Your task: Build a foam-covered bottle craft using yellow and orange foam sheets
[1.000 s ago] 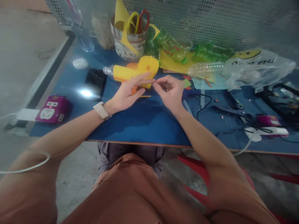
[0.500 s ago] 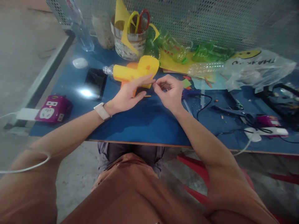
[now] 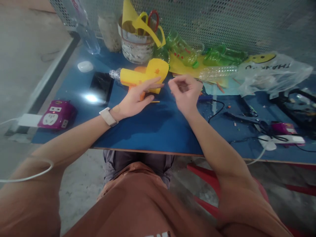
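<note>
A bottle craft covered in yellow and orange paper (image 3: 134,75), its clear ribbed bottle end at the left, lies on the blue table. My left hand (image 3: 138,97) reaches over its near right part, fingers stretched and thumb apart; they appear to rest against the yellow paper. To the right of the craft is my right hand (image 3: 186,93), its fingers curled and thumb and forefinger pinched. Whatever is in that pinch, if anything, is too small to make out. A thin yellow strip (image 3: 155,101) lies by my left thumb.
Behind stands a pot (image 3: 137,49) with scissors and yellow paper scraps. Green bottle pieces (image 3: 182,49) and a plastic bag (image 3: 276,74) lie at the back. A phone (image 3: 100,89) and purple socket block (image 3: 58,115) are at left, cables (image 3: 243,140) at right.
My right hand has drawn away from my left fingertips, to the right. A yellow paper scrap in the pot has swung to the right. My left hand stays almost where it was.
</note>
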`<state>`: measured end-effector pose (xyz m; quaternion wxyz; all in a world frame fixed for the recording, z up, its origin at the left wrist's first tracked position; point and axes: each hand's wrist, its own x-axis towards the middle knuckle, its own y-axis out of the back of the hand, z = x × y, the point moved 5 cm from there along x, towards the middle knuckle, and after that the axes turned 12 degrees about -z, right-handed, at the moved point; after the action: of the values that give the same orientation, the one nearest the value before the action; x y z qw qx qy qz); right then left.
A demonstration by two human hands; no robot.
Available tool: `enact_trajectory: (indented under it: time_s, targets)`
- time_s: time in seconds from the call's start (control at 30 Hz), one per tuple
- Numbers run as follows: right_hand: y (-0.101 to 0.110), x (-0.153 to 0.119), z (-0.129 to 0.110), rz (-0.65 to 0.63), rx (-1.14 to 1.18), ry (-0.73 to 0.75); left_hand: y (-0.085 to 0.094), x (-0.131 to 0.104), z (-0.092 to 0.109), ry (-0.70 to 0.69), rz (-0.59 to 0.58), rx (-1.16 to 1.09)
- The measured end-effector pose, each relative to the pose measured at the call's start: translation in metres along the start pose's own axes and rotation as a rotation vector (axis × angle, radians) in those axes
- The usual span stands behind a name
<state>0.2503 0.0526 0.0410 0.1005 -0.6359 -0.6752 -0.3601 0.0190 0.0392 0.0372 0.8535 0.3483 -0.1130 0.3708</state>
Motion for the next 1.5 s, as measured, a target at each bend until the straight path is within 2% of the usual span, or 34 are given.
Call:
enact_trajectory:
  time_s: [0.07, 0.2, 0.3, 0.37, 0.43, 0.6, 0.7, 0.87, 1.13, 1.37, 1.5]
  targets:
    - [0.013, 0.006, 0.020, 0.072, 0.023, -0.039, 0.000, 0.000, -0.001, 0.009, 0.005, 0.002]
    - [0.030, 0.016, 0.058, 0.103, 0.065, -0.088, 0.000, -0.001, -0.003, 0.019, 0.010, -0.004]
    - [0.042, 0.015, 0.074, 0.317, 0.109, -0.187, -0.001, -0.001, -0.002, 0.025, 0.003, 0.015]
    - [0.045, 0.012, 0.071, 0.410, 0.100, -0.205, -0.001, -0.001, 0.001, 0.035, 0.007, 0.032]
    - [0.042, 0.011, 0.056, 0.337, 0.002, -0.127, 0.000, 0.000, 0.005, 0.049, 0.025, 0.048]
    - [0.012, 0.004, 0.006, -0.168, -0.235, 0.102, 0.006, 0.000, 0.014, 0.050, 0.092, 0.104]
    - [-0.002, -0.001, -0.010, -0.311, -0.280, 0.161, 0.007, 0.000, 0.020, 0.021, 0.094, 0.109]
    - [-0.007, -0.002, -0.018, -0.377, -0.306, 0.229, 0.005, 0.000, 0.027, -0.056, 0.073, 0.087]
    - [-0.009, -0.003, -0.020, -0.478, -0.315, 0.266, 0.001, 0.000, 0.030, -0.101, -0.004, 0.062]
    - [-0.009, -0.002, -0.021, -0.514, -0.268, 0.273, 0.003, -0.002, 0.029, -0.056, -0.007, 0.167]
    - [-0.010, -0.003, -0.021, -0.528, -0.274, 0.281, 0.004, -0.001, 0.026, -0.078, -0.047, 0.268]
